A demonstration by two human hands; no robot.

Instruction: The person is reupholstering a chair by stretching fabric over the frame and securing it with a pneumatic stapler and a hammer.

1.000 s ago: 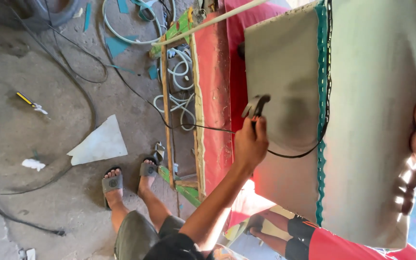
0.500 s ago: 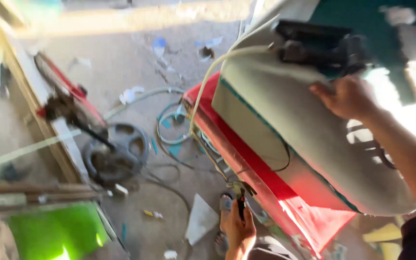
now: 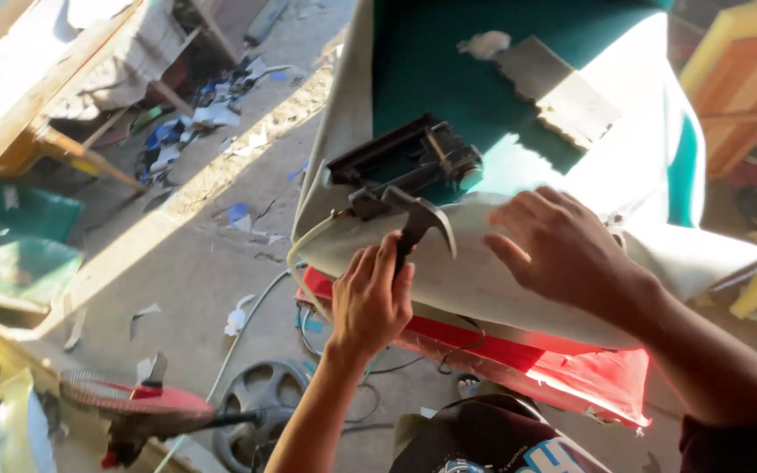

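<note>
Item: my left hand [image 3: 371, 298] clenches the claw hammer [image 3: 413, 223] at the cushion's [image 3: 484, 271] near edge, right hand [image 3: 562, 250] flat, released, steadying the beige cover; next, careful prying there, I judge.

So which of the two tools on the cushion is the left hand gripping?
The claw hammer, held by its handle in the left hand. The black staple gun lies untouched above it.

Sunlight is streaking across the dusty concrete floor [image 3: 177, 254], which is lying littered with paper scraps [image 3: 203, 114]; a wooden frame [image 3: 37, 114] is standing upper left, a fan [image 3: 133, 407] lying below.
</note>
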